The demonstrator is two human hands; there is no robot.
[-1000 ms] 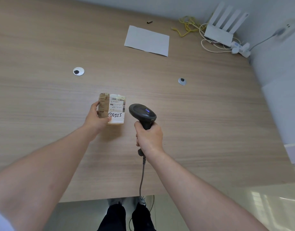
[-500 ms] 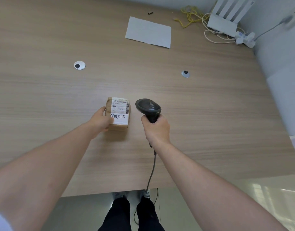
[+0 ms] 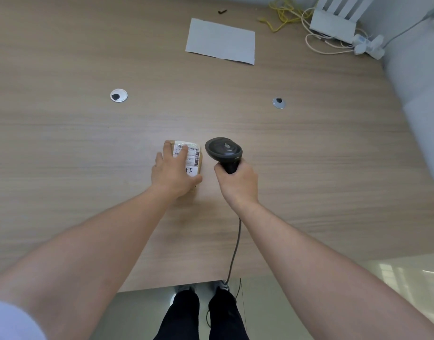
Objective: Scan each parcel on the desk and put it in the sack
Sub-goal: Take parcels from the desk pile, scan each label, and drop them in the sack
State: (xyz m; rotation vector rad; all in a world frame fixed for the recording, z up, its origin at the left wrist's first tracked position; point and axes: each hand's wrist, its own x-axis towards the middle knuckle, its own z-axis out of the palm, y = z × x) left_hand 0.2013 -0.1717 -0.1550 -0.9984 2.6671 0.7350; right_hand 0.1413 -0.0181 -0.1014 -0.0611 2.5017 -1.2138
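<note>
We see the left hand (image 3: 173,171) laid over the top of the parcel (image 3: 195,157), fingers spread across its white label and thumb curled round the near edge, so it grips the parcel. The parcel lies flat on the desk (image 3: 64,148), label up. Just beside it, the right hand (image 3: 238,184) is closed round the handle of the scanner (image 3: 223,149), whose head sits level with the parcel's right edge. The scanner's cable (image 3: 235,251) drops past the near desk edge.
</note>
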